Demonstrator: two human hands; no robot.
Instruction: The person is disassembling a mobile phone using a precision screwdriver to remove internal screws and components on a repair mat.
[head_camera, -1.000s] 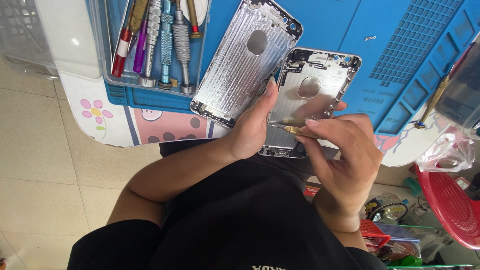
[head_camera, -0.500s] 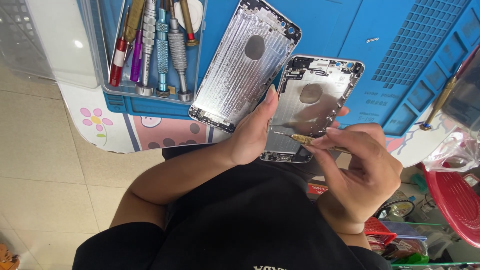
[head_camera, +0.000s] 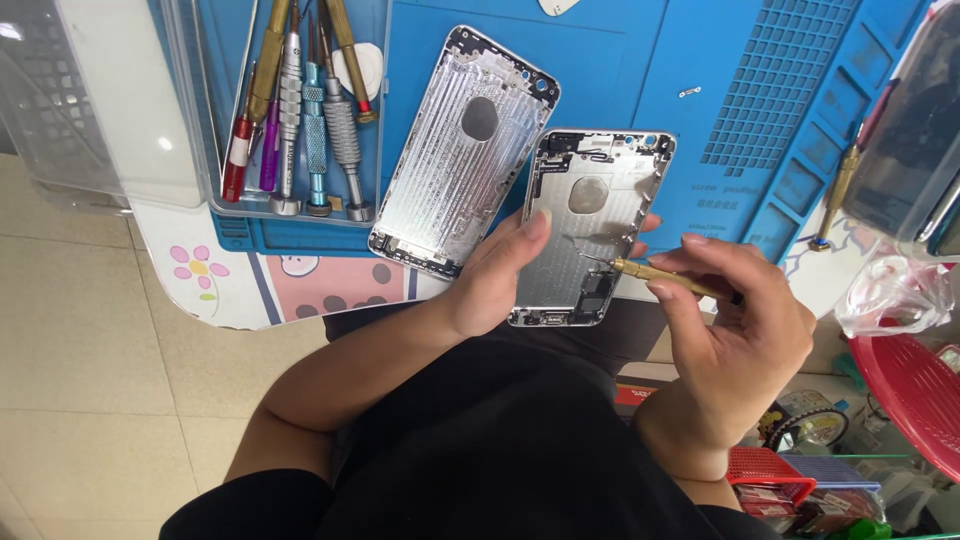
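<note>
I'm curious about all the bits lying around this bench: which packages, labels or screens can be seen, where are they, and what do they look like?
Dark screen panel: upper right edge, glossy black, tilted, only partly in view.
Clear plastic bag: right, below the panel, crumpled and see-through.
Small boxes: bottom right, red and blue, stacked; details too small to tell.
Cartoon flower picture: table edge, left, pink petals on white.

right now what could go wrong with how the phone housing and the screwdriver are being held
1. The left hand grips the phone housing by one edge only, partly off the blue mat; it could tip or drop.
2. The gold screwdriver in the right hand has its tip inside the housing; a slip might scratch small parts there.
3. The second housing lies close beside it and could get knocked.
</note>
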